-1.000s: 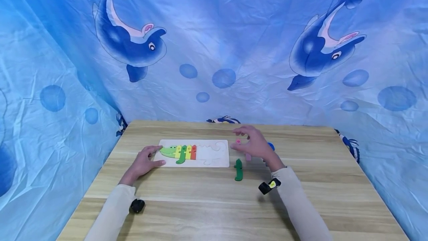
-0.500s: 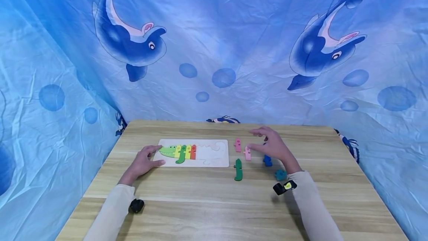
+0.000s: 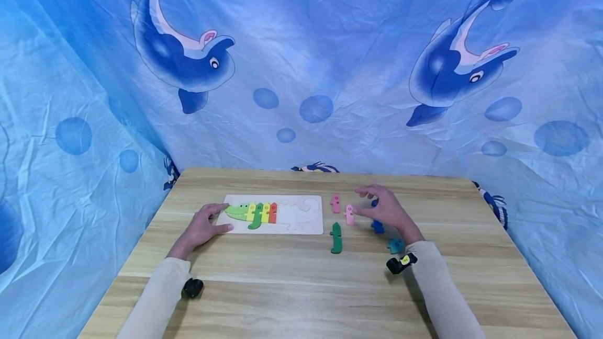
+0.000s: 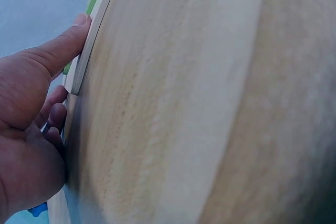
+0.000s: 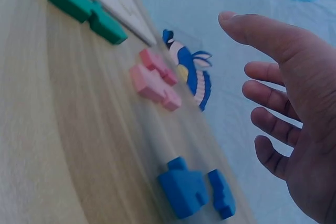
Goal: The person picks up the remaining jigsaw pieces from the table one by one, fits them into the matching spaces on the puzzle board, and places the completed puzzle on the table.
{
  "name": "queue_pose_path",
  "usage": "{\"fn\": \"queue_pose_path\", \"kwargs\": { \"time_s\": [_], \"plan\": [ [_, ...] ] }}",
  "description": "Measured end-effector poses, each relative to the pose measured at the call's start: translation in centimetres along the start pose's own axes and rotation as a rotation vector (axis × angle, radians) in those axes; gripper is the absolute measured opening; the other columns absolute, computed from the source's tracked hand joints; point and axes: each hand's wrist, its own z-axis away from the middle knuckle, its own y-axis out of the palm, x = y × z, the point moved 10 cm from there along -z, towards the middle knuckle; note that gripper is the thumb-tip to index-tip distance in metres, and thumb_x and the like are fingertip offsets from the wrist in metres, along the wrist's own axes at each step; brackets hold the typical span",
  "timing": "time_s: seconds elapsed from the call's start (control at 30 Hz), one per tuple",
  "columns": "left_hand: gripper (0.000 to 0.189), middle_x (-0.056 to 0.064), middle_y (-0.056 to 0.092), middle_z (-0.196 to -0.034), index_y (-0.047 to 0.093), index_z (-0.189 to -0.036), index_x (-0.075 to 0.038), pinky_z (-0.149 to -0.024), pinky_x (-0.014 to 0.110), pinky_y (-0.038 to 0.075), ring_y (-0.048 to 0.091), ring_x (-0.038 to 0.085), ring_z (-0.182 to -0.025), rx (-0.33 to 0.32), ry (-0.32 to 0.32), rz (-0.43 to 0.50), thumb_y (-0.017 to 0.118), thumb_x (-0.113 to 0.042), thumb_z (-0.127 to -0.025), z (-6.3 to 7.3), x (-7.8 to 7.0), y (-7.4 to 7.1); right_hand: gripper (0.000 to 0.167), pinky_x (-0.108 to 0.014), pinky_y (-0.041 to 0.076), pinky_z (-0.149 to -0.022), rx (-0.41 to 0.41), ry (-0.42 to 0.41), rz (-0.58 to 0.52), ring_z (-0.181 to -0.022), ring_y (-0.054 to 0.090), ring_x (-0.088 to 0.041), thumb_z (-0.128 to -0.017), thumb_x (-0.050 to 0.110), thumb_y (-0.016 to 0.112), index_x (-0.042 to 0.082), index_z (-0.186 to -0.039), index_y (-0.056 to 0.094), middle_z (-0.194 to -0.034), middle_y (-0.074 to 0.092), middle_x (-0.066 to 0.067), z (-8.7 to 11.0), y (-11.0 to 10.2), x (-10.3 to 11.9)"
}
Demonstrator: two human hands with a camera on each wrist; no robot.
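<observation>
In the head view, a white crocodile puzzle board [image 3: 301, 224] lies left of the table's middle, its left part filled with a green head and yellow, green and red pieces. My left hand [image 3: 203, 226] rests at its left end, thumb along the near edge [image 4: 73, 85] and a finger on the far side. My right hand [image 3: 383, 208] hovers over the pieces at the right, fingers spread and holding nothing. Its thumb is by a pink piece [image 3: 349, 214]. Another pink piece [image 3: 335, 203] and a dark green leg piece [image 3: 336, 238] lie between it and the board.
Blue pieces [image 5: 181, 190] lie under and beside the right hand, and a teal piece [image 3: 395, 246] lies near the right wrist. A blue dolphin-print cloth [image 3: 301, 67] hangs behind the wooden table [image 3: 282, 286] and along its sides.
My right hand has moved right, away from the board's right end, uncovering the pink, blue and teal pieces. Over the last half second it has hardly moved. The left hand stays put.
</observation>
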Motion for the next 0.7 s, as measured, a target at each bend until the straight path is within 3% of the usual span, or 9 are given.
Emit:
{"fn": "queue_pose_path", "kwargs": {
  "time_s": [0.37,0.7],
  "plan": [
    [0.078,0.028,0.032,-0.156,0.044,-0.155,-0.008,-0.111,0.066,0.035,0.038,0.051,-0.137,0.003,0.001,0.008,0.080,-0.035,-0.090,0.1,-0.1,-0.1,0.068,-0.054,0.052,-0.095,0.064,0.010,0.083,-0.109,0.062,-0.031,-0.078,0.038,0.090,0.005,-0.133,0.067,-0.114,0.069,-0.011,-0.3,1.3,-1.5],
    [0.078,0.029,0.031,-0.157,0.044,-0.155,-0.007,-0.111,0.066,0.034,0.036,0.051,-0.139,0.000,0.009,0.005,0.079,-0.034,-0.091,0.2,-0.3,-0.2,0.076,-0.051,0.053,-0.093,0.133,0.049,0.091,-0.108,0.061,-0.026,-0.077,0.045,0.089,0.007,-0.137,0.064,-0.118,0.067,-0.008,-0.3,2.1,-2.2]
  ]
}}
